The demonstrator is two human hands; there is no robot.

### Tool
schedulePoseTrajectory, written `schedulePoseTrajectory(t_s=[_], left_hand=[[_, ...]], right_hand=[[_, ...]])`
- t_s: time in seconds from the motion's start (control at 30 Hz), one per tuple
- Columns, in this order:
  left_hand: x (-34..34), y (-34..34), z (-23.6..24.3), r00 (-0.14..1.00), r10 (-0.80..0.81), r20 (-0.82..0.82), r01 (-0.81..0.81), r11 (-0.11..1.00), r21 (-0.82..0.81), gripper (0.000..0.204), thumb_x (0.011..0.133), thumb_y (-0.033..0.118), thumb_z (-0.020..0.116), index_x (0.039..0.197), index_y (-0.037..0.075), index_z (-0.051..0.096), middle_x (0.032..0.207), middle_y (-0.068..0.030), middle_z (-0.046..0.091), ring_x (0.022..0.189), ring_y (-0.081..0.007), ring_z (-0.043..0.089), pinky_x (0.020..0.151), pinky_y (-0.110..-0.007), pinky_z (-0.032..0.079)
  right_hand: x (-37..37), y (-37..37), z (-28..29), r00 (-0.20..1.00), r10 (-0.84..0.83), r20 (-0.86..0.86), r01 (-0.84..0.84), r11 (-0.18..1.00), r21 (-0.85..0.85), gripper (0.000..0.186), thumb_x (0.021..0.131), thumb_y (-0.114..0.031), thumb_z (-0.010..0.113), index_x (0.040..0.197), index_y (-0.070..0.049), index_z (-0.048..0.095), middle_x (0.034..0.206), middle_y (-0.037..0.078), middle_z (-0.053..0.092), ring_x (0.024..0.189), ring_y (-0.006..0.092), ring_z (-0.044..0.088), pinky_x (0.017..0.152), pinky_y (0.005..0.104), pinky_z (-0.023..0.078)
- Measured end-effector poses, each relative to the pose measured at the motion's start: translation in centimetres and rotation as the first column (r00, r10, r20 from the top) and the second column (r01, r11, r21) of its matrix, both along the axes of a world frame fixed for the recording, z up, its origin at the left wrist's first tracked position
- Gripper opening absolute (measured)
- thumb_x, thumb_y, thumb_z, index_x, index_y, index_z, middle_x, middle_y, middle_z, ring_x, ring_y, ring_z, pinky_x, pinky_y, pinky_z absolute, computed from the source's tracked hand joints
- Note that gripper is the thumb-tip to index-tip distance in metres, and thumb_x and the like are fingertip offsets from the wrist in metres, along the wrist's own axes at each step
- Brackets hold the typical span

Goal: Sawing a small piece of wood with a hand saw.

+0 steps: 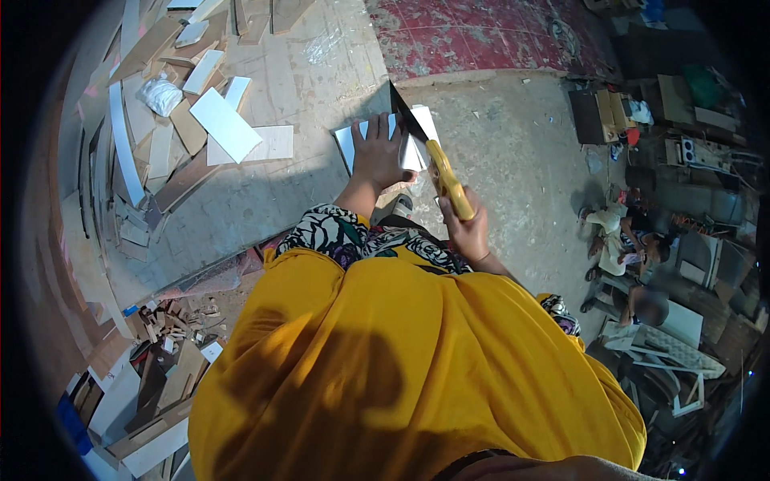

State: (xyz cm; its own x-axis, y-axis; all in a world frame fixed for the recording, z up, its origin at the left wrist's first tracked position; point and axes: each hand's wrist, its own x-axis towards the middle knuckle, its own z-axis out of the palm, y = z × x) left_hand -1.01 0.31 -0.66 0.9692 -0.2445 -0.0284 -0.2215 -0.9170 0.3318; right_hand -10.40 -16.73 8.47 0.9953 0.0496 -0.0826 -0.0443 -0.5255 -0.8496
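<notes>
My left hand (pixel 377 156) presses down on white board pieces (pixel 345 148) at the corner of the pale work surface, its fingers spread over them. My right hand (pixel 467 227) is wrapped round the yellow handle (pixel 449 180) of a handsaw, whose dark blade (pixel 409 112) runs up alongside the white pieces, just right of my left hand. Part of my shoe (pixel 403 206) shows below the board.
Offcut boards (pixel 226 124) and a plastic bag (pixel 160 96) cover the left of the platform (pixel 281 80). More scraps (pixel 160 401) lie lower left. A red floor (pixel 489 36) is ahead. At right sit two people (pixel 634 240) among piled boards and clutter (pixel 690 353).
</notes>
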Motion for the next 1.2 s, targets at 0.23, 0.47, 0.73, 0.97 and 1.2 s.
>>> schedulePoseTrajectory(t_s=[0.23, 0.47, 0.73, 0.97, 1.2], left_hand=[[0.2, 0.1, 0.6, 1.000, -0.010, -0.023, 0.011, 1.000, 0.015, 0.104, 0.055, 0.061, 0.074, 0.139, 0.010, 0.041, 0.144, -0.0167, 0.034, 0.136, -0.0319, 0.026, 0.109, -0.059, 0.011], [1.0, -0.2, -0.3, 0.998, -0.006, 0.065, 0.006, 1.000, 0.006, 0.110, 0.049, 0.060, 0.078, 0.140, 0.010, 0.040, 0.137, -0.0152, 0.041, 0.132, -0.0313, 0.031, 0.105, -0.063, 0.016], [0.5, -0.2, -0.6, 0.999, 0.037, 0.028, -0.038, 0.999, 0.036, 0.110, 0.052, 0.065, 0.075, 0.140, 0.012, 0.039, 0.142, -0.0184, 0.037, 0.135, -0.0333, 0.030, 0.106, -0.063, 0.012], [0.8, -0.3, 0.0, 1.000, -0.006, 0.029, 0.006, 1.000, -0.003, 0.114, 0.049, 0.063, 0.077, 0.141, 0.008, 0.037, 0.141, -0.0200, 0.038, 0.134, -0.0343, 0.031, 0.106, -0.063, 0.014], [1.0, 0.1, 0.1, 0.998, 0.050, 0.032, -0.049, 0.998, -0.039, 0.112, 0.048, 0.059, 0.080, 0.139, 0.007, 0.039, 0.139, -0.0207, 0.039, 0.132, -0.0337, 0.033, 0.105, -0.062, 0.016]], right_hand=[[0.0, 0.2, 1.1, 0.991, -0.082, -0.102, 0.086, 0.996, 0.036, 0.016, 0.089, -0.013, 0.063, 0.095, 0.001, 0.058, 0.070, 0.006, 0.053, 0.066, 0.0114, 0.049, 0.061, 0.0280, 0.043], [-1.4, 0.2, 5.1, 0.999, 0.007, 0.048, 0.000, 0.989, -0.149, 0.016, 0.088, -0.013, 0.064, 0.094, 0.001, 0.059, 0.069, 0.007, 0.054, 0.064, 0.0123, 0.049, 0.059, 0.0290, 0.042], [-1.7, -1.5, 6.4, 0.969, -0.133, -0.208, 0.141, 0.990, 0.023, 0.017, 0.089, -0.013, 0.064, 0.084, 0.001, 0.056, 0.070, 0.001, 0.050, 0.065, 0.0080, 0.044, 0.058, 0.0255, 0.039], [5.0, -1.0, 10.5, 0.962, -0.029, -0.271, -0.003, 0.993, -0.119, 0.022, 0.087, -0.018, 0.066, 0.092, 0.002, 0.061, 0.068, 0.005, 0.055, 0.065, 0.0117, 0.049, 0.061, 0.0288, 0.043], [8.5, 0.5, 12.2, 0.872, -0.052, -0.486, 0.011, 0.996, -0.088, 0.021, 0.086, -0.018, 0.066, 0.093, 0.002, 0.060, 0.070, 0.010, 0.057, 0.064, 0.0158, 0.050, 0.063, 0.0309, 0.045]])
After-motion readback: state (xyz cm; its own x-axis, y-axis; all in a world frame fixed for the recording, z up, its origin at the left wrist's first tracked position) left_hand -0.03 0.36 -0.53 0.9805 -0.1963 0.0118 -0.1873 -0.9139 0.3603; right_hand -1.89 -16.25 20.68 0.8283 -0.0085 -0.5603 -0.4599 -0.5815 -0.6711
